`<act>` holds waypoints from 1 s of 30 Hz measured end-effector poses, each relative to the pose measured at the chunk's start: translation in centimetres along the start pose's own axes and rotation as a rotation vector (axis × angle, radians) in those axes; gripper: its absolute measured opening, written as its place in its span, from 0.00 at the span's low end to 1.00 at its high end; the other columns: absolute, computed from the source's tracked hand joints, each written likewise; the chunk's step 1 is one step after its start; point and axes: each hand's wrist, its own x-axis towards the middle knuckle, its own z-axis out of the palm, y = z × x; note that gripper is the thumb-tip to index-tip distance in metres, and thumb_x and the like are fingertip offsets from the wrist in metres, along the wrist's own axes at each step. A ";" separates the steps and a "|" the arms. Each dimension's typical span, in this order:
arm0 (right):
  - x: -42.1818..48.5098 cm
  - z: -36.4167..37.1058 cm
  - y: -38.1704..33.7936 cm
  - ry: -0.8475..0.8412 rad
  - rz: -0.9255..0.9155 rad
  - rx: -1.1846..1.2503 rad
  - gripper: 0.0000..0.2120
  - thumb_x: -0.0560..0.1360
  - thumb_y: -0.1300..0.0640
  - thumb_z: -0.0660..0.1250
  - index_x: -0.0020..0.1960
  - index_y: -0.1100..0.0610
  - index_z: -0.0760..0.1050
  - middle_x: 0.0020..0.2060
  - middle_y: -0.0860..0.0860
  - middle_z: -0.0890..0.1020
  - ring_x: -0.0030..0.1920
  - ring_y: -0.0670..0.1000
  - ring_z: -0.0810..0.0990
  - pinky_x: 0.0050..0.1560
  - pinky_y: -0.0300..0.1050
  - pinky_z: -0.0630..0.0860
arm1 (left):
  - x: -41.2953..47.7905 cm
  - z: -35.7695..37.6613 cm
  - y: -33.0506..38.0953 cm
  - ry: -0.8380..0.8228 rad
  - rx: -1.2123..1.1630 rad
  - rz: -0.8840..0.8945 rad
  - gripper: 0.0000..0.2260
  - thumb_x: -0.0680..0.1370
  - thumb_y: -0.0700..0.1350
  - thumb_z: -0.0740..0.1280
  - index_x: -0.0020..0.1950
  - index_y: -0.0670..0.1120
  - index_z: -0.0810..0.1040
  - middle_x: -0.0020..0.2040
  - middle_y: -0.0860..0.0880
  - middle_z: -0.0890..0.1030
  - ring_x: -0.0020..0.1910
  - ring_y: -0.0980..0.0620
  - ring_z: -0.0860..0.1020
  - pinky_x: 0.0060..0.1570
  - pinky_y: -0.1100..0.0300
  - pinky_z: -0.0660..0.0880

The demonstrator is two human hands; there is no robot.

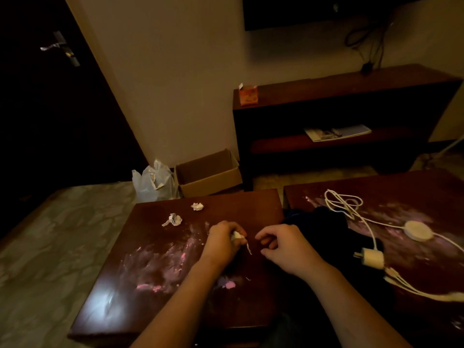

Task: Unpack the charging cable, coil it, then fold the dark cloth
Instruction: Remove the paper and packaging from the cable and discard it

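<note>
My left hand [223,239] is closed tight around a scrunched bit of white paper [236,236]. A thin strip of it hangs down from my fist. My right hand [285,247] is just beside it with its fingers bent in, and I see nothing in them.

Both hands are over the left table [150,227], which has pink and white smears on it. Two more paper balls lie on that table, one [175,219] near my left hand and one [197,206] farther back.

The dark cloth [324,229] is in a heap just beside my right hand, across the gap between the two tables. The white charging cable [344,204] lies loose on the right table [431,194], out of its wrapping. Part of it rests on the cloth (it is hard to see in this dim light). Its round pad [418,231] and wall plug [374,257] lie there too.

On the floor behind the tables are an open cardboard box [208,175] and a plastic bag [152,183].
</note>
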 end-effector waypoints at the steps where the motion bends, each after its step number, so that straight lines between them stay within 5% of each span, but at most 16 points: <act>1: -0.5 -0.4 0.0 -0.003 -0.007 -0.010 0.15 0.74 0.58 0.75 0.59 0.46 0.82 0.46 0.40 0.80 0.45 0.41 0.80 0.49 0.35 0.79 | -0.4 0.0 0.7 0.014 -0.033 0.012 0.06 0.76 0.43 0.75 0.47 0.53 0.82 0.52 0.54 0.78 0.52 0.56 0.77 0.47 0.68 0.69; 6: -3.9 -3.8 1.7 0.054 0.000 -0.013 0.15 0.74 0.59 0.75 0.57 0.45 0.82 0.47 0.42 0.81 0.46 0.42 0.80 0.50 0.39 0.80 | -2.5 1.1 7.0 0.014 -0.131 0.112 0.04 0.76 0.47 0.75 0.47 0.56 0.83 0.49 0.58 0.82 0.48 0.62 0.78 0.43 0.72 0.70; 13: -13.0 -11.1 7.3 0.232 0.172 0.108 0.09 0.68 0.58 0.80 0.45 0.52 0.82 0.38 0.48 0.84 0.39 0.45 0.82 0.42 0.42 0.81 | -4.5 7.6 18.2 -0.221 -0.226 0.263 0.06 0.75 0.48 0.77 0.50 0.52 0.85 0.37 0.57 0.81 0.32 0.66 0.77 0.33 0.72 0.70; 16: -18.9 -14.4 12.2 0.259 0.365 0.079 0.08 0.67 0.60 0.80 0.40 0.52 0.82 0.33 0.45 0.83 0.36 0.42 0.82 0.39 0.35 0.80 | -5.9 12.9 23.2 -0.486 -0.193 0.416 0.08 0.73 0.47 0.78 0.51 0.52 0.85 0.42 0.53 0.85 0.38 0.64 0.80 0.42 0.64 0.79; 18: -22.9 -16.2 15.7 0.256 0.499 0.041 0.06 0.68 0.62 0.78 0.38 0.52 0.84 0.32 0.43 0.83 0.38 0.41 0.83 0.38 0.32 0.77 | -6.8 17.1 26.6 -0.622 -0.088 0.570 0.10 0.72 0.48 0.79 0.52 0.54 0.85 0.42 0.56 0.84 0.39 0.65 0.79 0.42 0.68 0.76; 22: -28.4 -17.5 20.9 0.166 0.791 0.022 0.04 0.73 0.63 0.72 0.45 0.58 0.85 0.43 0.52 0.86 0.46 0.52 0.85 0.45 0.46 0.82 | -8.7 24.6 32.3 -0.816 0.133 0.807 0.14 0.72 0.53 0.78 0.57 0.54 0.84 0.49 0.55 0.81 0.45 0.60 0.78 0.43 0.68 0.73; 26: -30.7 -17.8 23.5 0.100 0.958 0.023 0.09 0.75 0.58 0.73 0.52 0.62 0.78 0.49 0.57 0.82 0.50 0.56 0.82 0.47 0.50 0.80 | -11.1 30.3 34.6 -0.957 0.102 0.815 0.12 0.73 0.49 0.77 0.55 0.51 0.82 0.46 0.57 0.82 0.44 0.62 0.79 0.44 0.65 0.73; 30: -31.3 -18.1 25.6 0.100 1.041 0.066 0.08 0.75 0.61 0.72 0.50 0.59 0.75 0.48 0.57 0.79 0.50 0.57 0.81 0.44 0.48 0.77 | -12.0 32.7 35.0 -1.024 0.051 0.785 0.19 0.73 0.47 0.76 0.63 0.52 0.77 0.57 0.51 0.83 0.54 0.54 0.82 0.55 0.53 0.79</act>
